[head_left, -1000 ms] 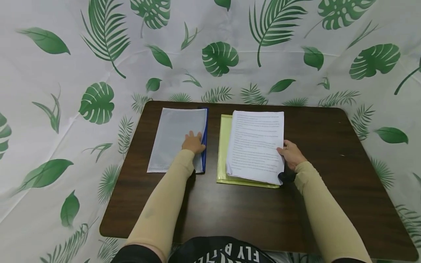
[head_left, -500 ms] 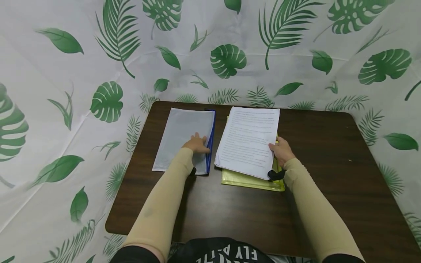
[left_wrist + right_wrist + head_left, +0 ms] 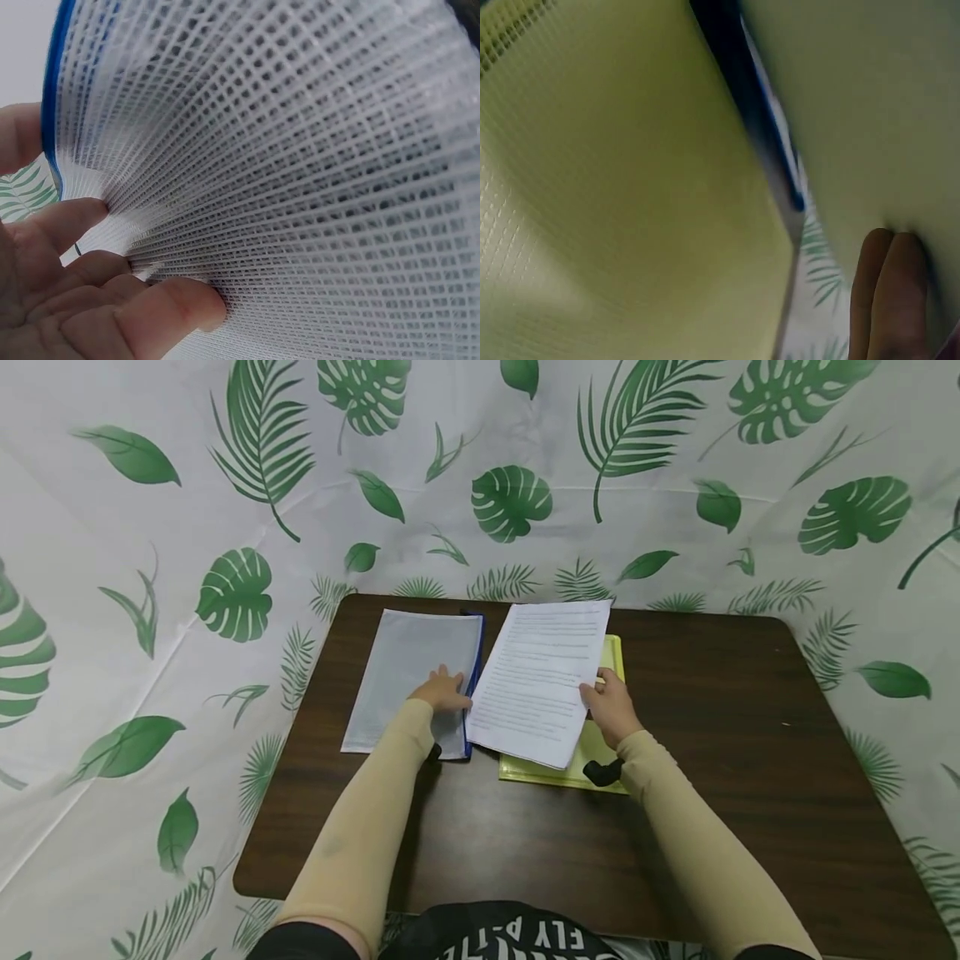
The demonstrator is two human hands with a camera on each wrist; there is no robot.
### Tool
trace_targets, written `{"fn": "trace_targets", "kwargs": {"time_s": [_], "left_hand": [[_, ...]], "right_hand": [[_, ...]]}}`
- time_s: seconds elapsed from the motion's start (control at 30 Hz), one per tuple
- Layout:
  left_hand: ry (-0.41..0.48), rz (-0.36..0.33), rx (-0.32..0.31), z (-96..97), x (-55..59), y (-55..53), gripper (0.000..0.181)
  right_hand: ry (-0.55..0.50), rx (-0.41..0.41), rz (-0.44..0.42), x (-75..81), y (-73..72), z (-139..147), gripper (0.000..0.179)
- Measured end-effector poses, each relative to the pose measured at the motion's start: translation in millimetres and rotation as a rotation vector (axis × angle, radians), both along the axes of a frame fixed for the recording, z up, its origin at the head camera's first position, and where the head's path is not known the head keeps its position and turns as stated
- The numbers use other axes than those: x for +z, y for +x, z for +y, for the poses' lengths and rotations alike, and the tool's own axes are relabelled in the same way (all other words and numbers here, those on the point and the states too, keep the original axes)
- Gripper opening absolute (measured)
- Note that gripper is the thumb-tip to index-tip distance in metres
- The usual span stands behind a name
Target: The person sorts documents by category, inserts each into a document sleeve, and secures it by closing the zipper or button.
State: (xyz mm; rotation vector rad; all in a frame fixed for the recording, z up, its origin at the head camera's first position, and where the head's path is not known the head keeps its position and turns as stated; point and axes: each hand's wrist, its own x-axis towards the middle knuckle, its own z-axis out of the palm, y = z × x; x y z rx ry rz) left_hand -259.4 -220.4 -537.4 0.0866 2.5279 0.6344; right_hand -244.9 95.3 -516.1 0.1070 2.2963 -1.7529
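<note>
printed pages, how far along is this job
Looks done: the printed pages are raised off the yellow pouch, a gap showing in the right wrist view. In hand: the right hand grips the pages; the left hand touches the blue-edged pouch. Left, probably: sliding them into that pouch, as they are outside it.

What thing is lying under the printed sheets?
Beneath the sheets is a yellow folder, showing along its right side and near edge. Its middle is covered, so anything else lying there cannot be seen.

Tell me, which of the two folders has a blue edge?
The whitish folder, under the left hand; the other folder is yellow, partly covered by printed sheets.
</note>
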Motion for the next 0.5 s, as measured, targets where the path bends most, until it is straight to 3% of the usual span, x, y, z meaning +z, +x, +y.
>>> {"fn": "trace_targets", "kwargs": {"time_s": [0.33, 0.5], "left_hand": [[0.002, -0.034, 0.039, 0.7, -5.4, -4.2, 0.076], [-0.004, -0.041, 0.046, 1.9, -4.6, -3.6, 0.075]], "right_hand": [[-0.098, 0.027, 0.042, 14.3, 15.7, -12.3, 0.042], [-0.088, 0.044, 0.038, 19.6, 19.1, -12.9, 0.041]]}}
